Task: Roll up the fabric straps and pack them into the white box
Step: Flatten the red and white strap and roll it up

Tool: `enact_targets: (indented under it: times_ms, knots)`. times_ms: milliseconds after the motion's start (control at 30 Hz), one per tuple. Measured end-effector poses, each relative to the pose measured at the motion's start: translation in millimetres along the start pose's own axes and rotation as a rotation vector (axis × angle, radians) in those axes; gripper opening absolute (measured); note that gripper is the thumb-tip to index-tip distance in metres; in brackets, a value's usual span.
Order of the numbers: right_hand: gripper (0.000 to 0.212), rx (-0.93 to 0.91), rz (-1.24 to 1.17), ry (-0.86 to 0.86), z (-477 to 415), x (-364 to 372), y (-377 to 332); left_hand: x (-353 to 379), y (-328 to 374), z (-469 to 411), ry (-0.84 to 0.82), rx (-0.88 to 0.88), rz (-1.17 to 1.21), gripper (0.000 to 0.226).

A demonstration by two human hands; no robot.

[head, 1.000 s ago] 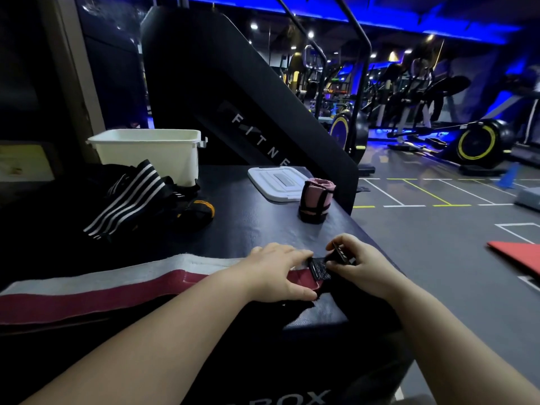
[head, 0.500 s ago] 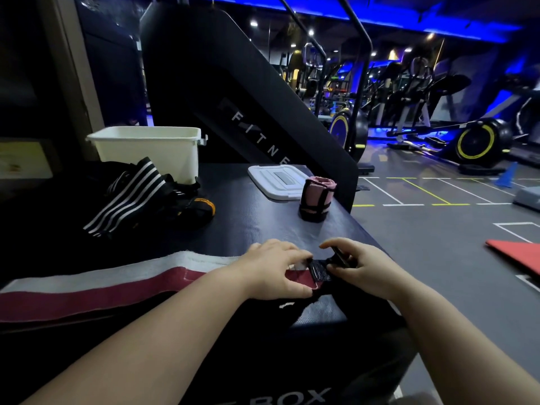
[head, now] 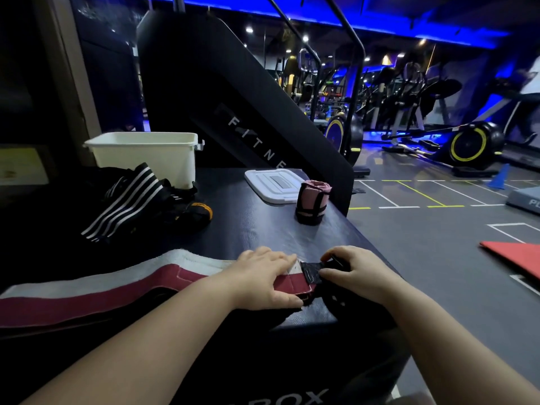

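A: Fingers [head: 277, 257] of the left hand [head: 263, 280] lie straight, pressing the red-and-white strap [head: 117, 290]; the right hand [head: 353, 276] pinches its black tab [head: 311, 271].

B: I'd fold that tab over tightly, then roll leftward, edges aligned. The strap stretches left along the near edge of the table [head: 263, 229]; the white box [head: 146, 153] sits far left, well apart from both hands.
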State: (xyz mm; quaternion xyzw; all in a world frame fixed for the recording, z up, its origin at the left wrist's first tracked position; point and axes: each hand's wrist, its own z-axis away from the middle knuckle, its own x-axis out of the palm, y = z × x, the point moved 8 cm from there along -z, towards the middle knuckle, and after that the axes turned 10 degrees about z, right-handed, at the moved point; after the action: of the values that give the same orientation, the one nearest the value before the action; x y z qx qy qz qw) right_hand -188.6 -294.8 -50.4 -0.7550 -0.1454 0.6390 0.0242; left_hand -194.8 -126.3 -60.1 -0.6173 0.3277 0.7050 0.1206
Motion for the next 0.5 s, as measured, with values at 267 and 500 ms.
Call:
enact_targets:
  times_ms: [267, 500]
  knots:
    - [0.049, 0.111, 0.000, -0.007, -2.8, 4.2, -2.7, -1.7, -12.4, 17.0, -0.027, -0.056, 0.026, 0.089]
    - [0.080, 0.085, 0.128, 0.002, -5.7, -16.2, -24.8, 0.8, -16.4, 11.9, -0.032, -0.056, 0.017, 0.053]
